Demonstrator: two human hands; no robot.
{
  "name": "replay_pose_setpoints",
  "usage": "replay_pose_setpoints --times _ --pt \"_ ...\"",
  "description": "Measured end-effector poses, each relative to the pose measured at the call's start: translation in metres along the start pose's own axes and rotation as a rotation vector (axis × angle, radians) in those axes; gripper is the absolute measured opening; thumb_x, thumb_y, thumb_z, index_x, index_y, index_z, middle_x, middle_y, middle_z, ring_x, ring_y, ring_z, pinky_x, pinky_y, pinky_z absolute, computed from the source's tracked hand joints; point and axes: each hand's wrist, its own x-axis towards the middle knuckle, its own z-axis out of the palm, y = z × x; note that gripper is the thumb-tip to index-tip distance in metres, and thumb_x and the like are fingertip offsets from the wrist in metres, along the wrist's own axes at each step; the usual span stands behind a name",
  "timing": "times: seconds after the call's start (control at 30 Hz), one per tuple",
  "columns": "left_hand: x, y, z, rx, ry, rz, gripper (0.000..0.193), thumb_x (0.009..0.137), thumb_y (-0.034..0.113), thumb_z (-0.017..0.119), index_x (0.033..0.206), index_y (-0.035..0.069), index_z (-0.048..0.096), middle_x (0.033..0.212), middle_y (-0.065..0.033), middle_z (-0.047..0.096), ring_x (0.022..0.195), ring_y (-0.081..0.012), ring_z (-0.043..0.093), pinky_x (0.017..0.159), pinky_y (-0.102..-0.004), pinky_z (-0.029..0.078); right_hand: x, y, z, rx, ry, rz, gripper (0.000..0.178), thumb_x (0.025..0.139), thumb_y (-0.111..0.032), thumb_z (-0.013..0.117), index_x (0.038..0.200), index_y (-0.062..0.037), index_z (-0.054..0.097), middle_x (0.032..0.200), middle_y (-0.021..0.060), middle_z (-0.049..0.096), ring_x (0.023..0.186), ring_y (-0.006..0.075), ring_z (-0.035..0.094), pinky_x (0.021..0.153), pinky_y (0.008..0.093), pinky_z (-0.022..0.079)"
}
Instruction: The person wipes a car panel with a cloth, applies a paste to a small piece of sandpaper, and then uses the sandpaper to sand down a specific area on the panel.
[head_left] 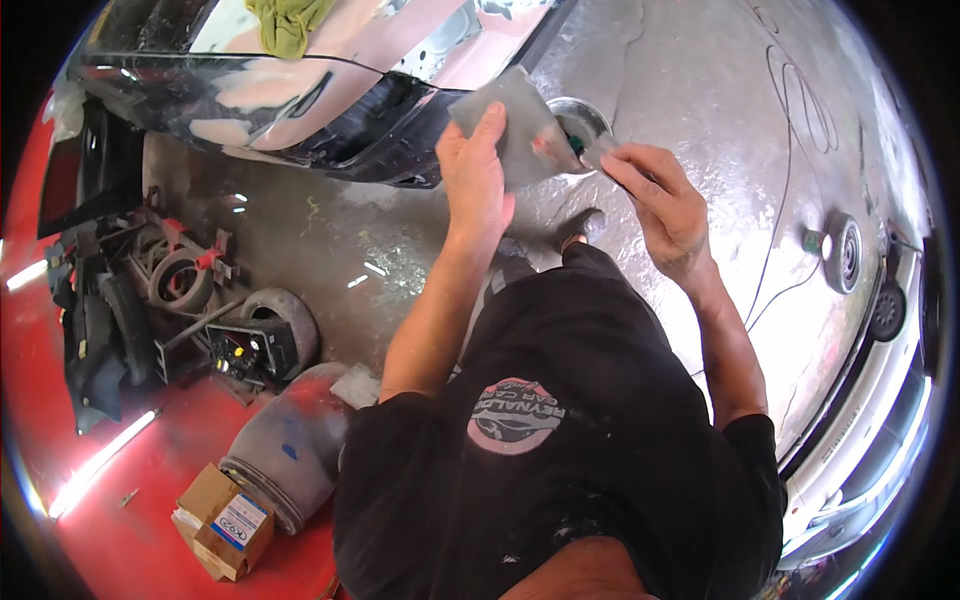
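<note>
A flat grey board (515, 130) with a small red smear near its right edge is gripped in my left hand (475, 170), thumb on top. My right hand (655, 195) pinches a small grey spreader (600, 152), its edge close to the right side of the board; whether they touch I cannot tell. Just beyond them stands a round metal container (583, 106), partly hidden by the board, its contents unclear. In front of me is a dark car body (300, 110) with pale pink and white patches.
A green cloth (288, 22) lies on the car. At left are tyres (182, 280), loose car parts, a grey drum (285, 440) and a cardboard box (225, 520). Cables (785, 190) run over the floor at right, near a wheel (843, 252) and a white car (860, 410).
</note>
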Motion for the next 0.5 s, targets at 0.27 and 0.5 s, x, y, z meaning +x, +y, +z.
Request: replay_pose_setpoints --times 0.27,0.5 --pt "-0.006 -0.002 -0.002 -0.124 -0.05 -0.217 0.028 0.102 0.011 0.057 0.126 -0.003 0.061 0.117 -0.0144 0.07 0.105 -0.0262 0.071 0.091 -0.0425 0.059 -0.02 0.022 0.0 -0.421 -0.146 -0.05 0.059 0.07 0.009 0.063 0.126 -0.0094 0.068 0.123 0.0107 0.062 0.12 0.0354 0.056 0.102 0.0449 0.051" --pt "-0.003 0.004 -0.006 -0.066 -0.084 -0.207 0.024 0.102 0.007 0.056 0.12 -0.008 0.062 0.11 -0.0161 0.072 0.094 -0.0239 0.073 0.084 -0.0377 0.06 0.002 -0.011 0.003 -0.537 -0.186 -0.192 0.053 0.07 -0.005 0.071 0.122 -0.0142 0.068 0.118 0.0085 0.06 0.119 0.0321 0.057 0.11 0.0526 0.042"
